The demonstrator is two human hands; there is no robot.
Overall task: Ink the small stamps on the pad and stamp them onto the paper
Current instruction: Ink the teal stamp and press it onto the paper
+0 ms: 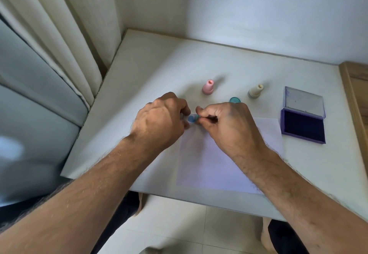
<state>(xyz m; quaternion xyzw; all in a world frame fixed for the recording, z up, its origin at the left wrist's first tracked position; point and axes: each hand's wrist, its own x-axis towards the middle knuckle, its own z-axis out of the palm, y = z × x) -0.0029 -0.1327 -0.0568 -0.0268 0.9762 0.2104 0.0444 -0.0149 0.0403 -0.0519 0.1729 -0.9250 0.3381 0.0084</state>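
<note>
My left hand [163, 120] and my right hand [227, 126] meet above the far left corner of the white paper [219, 166]. Between their fingertips is a small blue stamp [191, 119]; the left fingers pinch its blue round part and the right fingers pinch a teal part beside it. A pink stamp [208, 87] and a cream stamp [255, 91] stand upright on the table behind the hands. A teal round cap [235, 100] lies just beyond my right knuckles. The purple ink pad [303, 127] sits open at the right, lid raised.
The white table [151, 78] meets a wall at the back and a curtain [59, 34] at the left. A wooden frame [354, 94] runs along the table's right side. Tiled floor and my legs show below the front edge.
</note>
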